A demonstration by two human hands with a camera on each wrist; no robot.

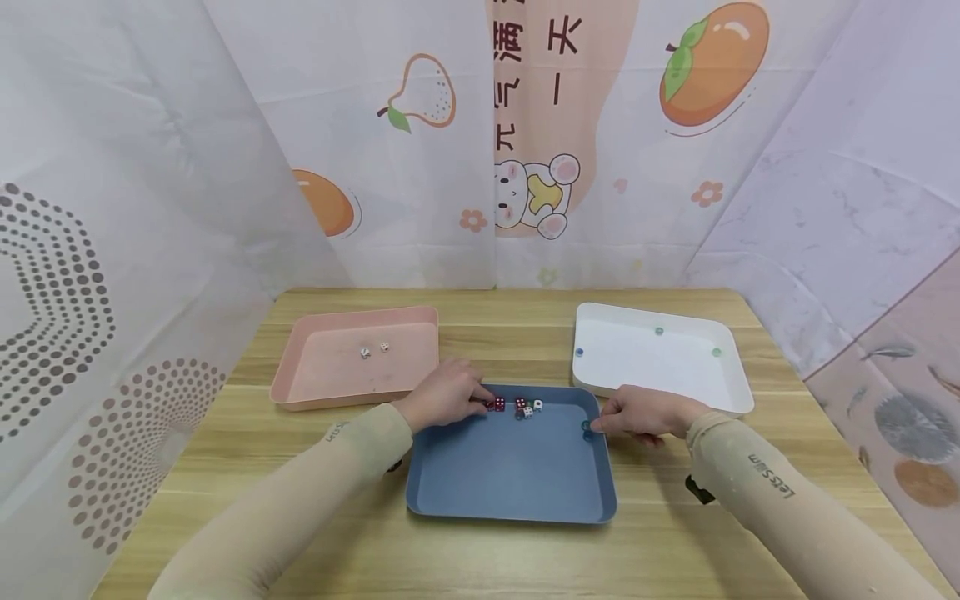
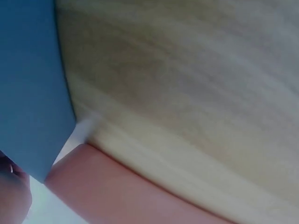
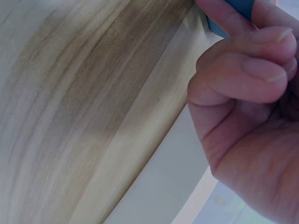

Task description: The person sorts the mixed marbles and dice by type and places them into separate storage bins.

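A blue-grey tray [image 1: 513, 475] lies on the table in front of me in the head view. At its back left corner my left hand [image 1: 444, 395] reaches over the rim and pinches a red die [image 1: 491, 406]. Beside that stands another red die [image 1: 500, 403]. Over the right rim comes my right hand [image 1: 647, 410], thumb and forefinger at a teal glass bead [image 1: 587, 426], which it pinches. Its other fingers [image 3: 243, 77] are curled in the right wrist view. More red and white dice [image 1: 528, 412] sit in a cluster along the tray's back.
A pink tray [image 1: 330, 375] with a few whitish dice [image 1: 365, 352] stands at the back left. The white tray [image 1: 637, 375] at the back right holds a blue bead [image 1: 579, 352] and two pale green beads [image 1: 716, 352]. Printed curtains rise behind the wooden table [image 1: 315, 550].
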